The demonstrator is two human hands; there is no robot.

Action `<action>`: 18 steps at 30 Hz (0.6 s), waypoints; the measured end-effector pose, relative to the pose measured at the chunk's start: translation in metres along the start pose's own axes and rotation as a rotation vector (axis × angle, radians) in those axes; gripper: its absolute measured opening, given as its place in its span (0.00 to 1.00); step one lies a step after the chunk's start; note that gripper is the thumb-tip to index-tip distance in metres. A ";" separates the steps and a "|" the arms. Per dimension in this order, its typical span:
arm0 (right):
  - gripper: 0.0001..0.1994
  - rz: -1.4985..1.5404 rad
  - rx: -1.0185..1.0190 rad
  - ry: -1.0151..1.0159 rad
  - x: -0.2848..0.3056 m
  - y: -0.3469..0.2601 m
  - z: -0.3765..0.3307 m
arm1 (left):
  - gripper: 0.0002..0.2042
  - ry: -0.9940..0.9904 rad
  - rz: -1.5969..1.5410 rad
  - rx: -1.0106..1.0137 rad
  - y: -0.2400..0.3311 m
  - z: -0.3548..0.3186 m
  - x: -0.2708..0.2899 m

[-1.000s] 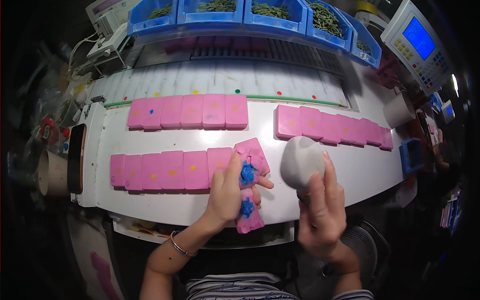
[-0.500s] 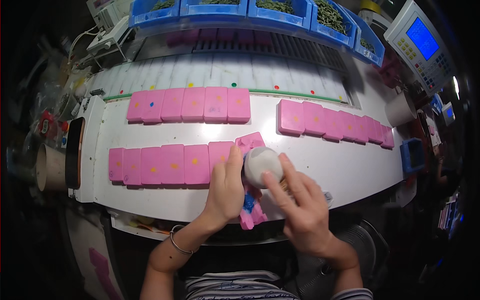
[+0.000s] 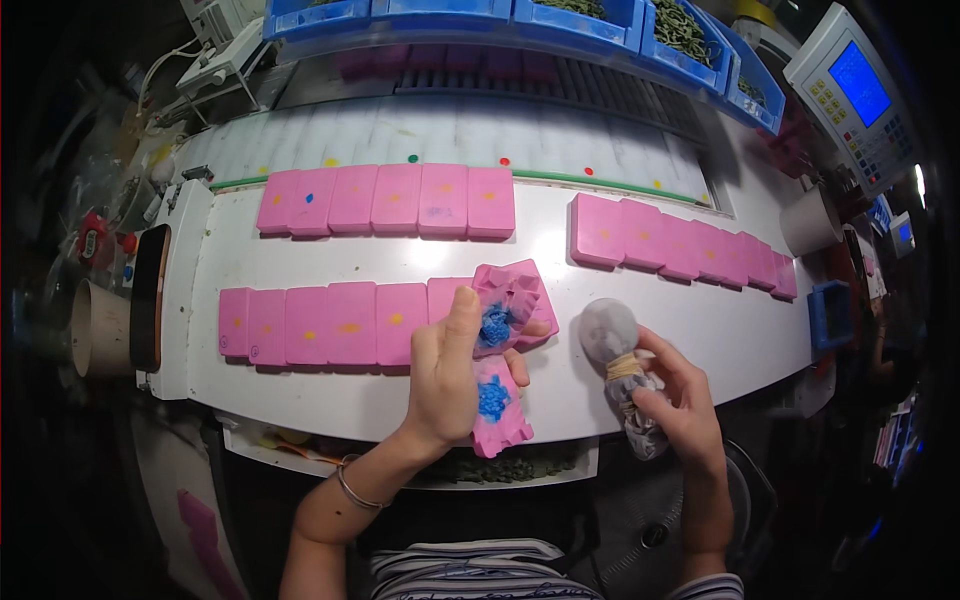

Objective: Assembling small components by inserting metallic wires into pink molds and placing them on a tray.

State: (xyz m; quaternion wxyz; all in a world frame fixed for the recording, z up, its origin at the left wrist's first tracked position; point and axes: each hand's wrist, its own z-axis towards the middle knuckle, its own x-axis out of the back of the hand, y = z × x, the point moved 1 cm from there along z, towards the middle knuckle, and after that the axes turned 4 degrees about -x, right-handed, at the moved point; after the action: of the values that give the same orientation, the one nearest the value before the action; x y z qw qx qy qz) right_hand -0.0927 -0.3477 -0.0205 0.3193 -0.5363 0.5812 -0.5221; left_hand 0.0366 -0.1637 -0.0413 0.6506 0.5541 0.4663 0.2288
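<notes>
Head view, from left to right: a tan cup (image 3: 92, 335) stands at the edge of the workplace, with a dark phone (image 3: 151, 297) just beside it; next, on the white table (image 3: 563, 395), a front row of pink blocks (image 3: 307, 325) runs toward the left hand (image 3: 440, 375), while a back row of pink blocks (image 3: 397, 200) lies farther from the person, near the green strip (image 3: 555, 185); the left hand, with a bangle (image 3: 355, 487) round its wrist, is closed on an opened pink mould (image 3: 502, 425), thumb up along its left side and fingertips showing at its right; the mould's two parts sit one above the other, each with a blue-coated hollow facing up, and a pink block (image 3: 543, 300) shows behind the upper part; to the right, apart from the mould, a round-headed pouch (image 3: 608, 330) bound with a tan band (image 3: 625, 368) is gripped at its neck between the thumb and fingers of the right hand (image 3: 685, 400), its pale head pointing away from the person; beyond that hand, a right-hand row of pink blocks (image 3: 680, 245) slants toward a blue bin (image 3: 830, 312).
</notes>
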 end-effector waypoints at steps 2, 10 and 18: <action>0.35 -0.088 -0.028 0.019 0.001 0.011 -0.002 | 0.30 0.003 -0.012 -0.021 -0.002 -0.001 0.000; 0.39 -0.677 0.337 0.129 -0.025 -0.025 -0.017 | 0.32 -0.029 0.206 -0.295 -0.012 -0.005 0.001; 0.34 -0.786 0.539 -0.067 -0.068 -0.028 -0.016 | 0.30 0.049 0.308 -0.438 -0.010 -0.002 0.008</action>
State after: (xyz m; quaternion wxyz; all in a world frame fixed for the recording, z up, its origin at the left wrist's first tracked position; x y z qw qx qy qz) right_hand -0.0848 -0.2752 -0.0031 0.2439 -0.6301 0.1675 -0.7180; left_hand 0.0360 -0.1593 -0.0535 0.7010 0.4590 0.3314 0.4337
